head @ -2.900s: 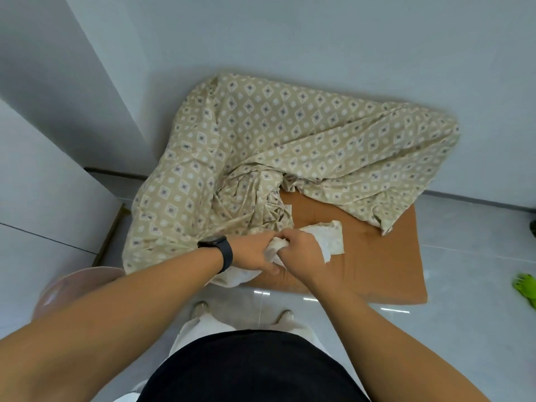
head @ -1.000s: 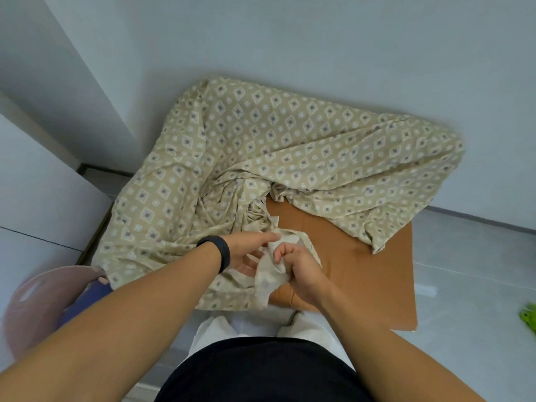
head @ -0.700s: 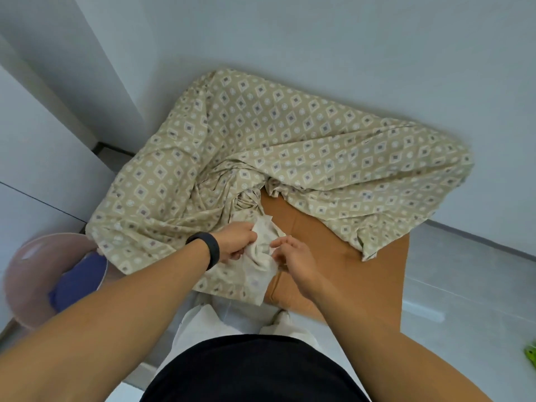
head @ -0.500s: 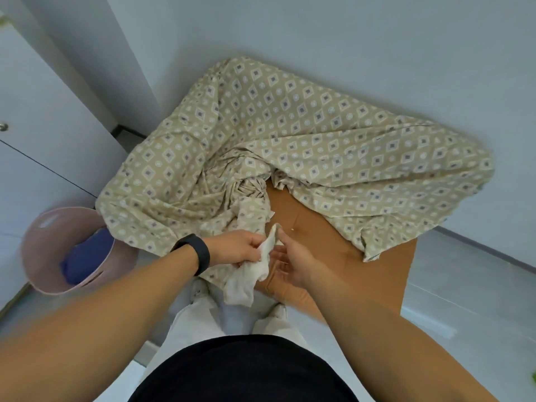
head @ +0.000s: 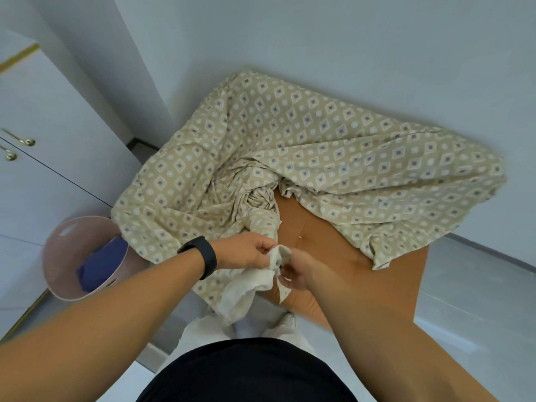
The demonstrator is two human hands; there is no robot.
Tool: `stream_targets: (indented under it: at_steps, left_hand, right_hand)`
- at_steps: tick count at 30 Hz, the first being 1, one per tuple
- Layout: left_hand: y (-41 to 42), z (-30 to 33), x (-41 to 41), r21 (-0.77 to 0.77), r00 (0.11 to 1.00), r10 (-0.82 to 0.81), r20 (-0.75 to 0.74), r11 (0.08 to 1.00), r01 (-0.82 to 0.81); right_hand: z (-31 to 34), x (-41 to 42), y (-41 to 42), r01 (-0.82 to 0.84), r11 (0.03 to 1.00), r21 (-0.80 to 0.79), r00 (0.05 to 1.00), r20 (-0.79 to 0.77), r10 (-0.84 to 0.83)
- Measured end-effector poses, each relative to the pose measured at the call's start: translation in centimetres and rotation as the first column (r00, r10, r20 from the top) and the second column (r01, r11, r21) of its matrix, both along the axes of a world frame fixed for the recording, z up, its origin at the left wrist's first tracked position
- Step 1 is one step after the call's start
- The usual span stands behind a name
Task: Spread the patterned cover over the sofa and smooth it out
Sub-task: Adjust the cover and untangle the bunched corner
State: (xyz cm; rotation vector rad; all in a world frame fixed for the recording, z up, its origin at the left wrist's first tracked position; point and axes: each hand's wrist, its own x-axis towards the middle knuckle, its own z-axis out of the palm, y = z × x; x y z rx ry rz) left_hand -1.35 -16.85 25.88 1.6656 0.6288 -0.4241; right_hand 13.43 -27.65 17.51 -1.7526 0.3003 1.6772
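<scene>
At the near edge of the sofa (head: 348,250), the left hand (head: 246,252) and right hand (head: 298,271) both pinch a pale, bunched corner of the patterned cover (head: 304,146), which lies draped over the back and left side (the orange seat mostly bare). Its middle is twisted into a knot, so a hard pull could tighten that twist or drag the draped part off.

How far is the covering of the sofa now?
Done: the patterned cover drapes the sofa's back and left side. In hand: the left hand and right hand grip its bunched front edge. Left: the orange seat is bare, and the folds need smoothing.
</scene>
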Motion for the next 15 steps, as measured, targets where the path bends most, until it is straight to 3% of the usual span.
stream_targets:
  at_steps: [3,5,8,11,15]
  left_hand:
    - [0.7,-1.2,-0.5,-0.061,0.997,-0.054,-0.061,0.997,0.05]
    - [1.3,-1.8,-0.9,-0.067,0.984,-0.11,-0.138,0.993,0.102]
    - [2.2,-2.1,0.0,0.071,0.979,0.06,-0.195,0.996,-0.047]
    - [3.5,-1.8,1.6,-0.014,0.901,0.33,-0.28,0.937,-0.348]
    - [3.7,-3.5,2.5,-0.141,0.87,0.27,-0.414,0.924,-0.354]
  right_hand:
    - [1.1,-0.1,0.4,0.199,0.966,0.162,0.977,0.047,-0.209]
    - [2.7,-0.3,0.4,0.208,0.936,0.286,0.977,-0.01,-0.214]
    - [4.7,-1.0,0.3,0.124,0.902,0.414,0.983,0.076,-0.17]
    - [6.3,-2.1,0.5,-0.155,0.841,0.519,0.914,0.399,-0.078]
    - [9.0,-3.3,0.4,-0.369,0.725,0.582,0.877,0.476,0.064]
